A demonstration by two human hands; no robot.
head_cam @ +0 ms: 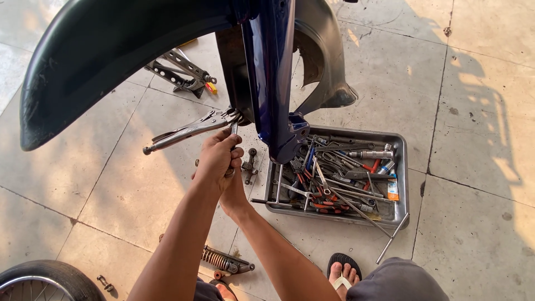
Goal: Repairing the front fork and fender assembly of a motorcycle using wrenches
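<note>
**Hands stacked on a small tool under a propped scooter body**

Nearest, at 6 o'clock, a sandalled foot [344,275] rests on the tiled floor [473,111], with a coil shock absorber [225,261] lying just left of it and a wheel [44,278] at 7 o'clock.

At centre, the left hand [214,159] is closed around a slim metal tool [233,131] that points up into the frame. The right hand [234,192] sits beneath it; whether it grips anything I cannot tell.

Locking pliers [189,131] are clamped at the joint at 10 o'clock and could snap loose under a hard pull. A slip could send knuckles into the blue frame [273,83].

At 3 o'clock, the tool tray [402,167] is heaped; a long bar [393,237] leaning off its rim invites a trip.

Farthest, at 11 o'clock, a folded stand [181,69] lies flat.
</note>
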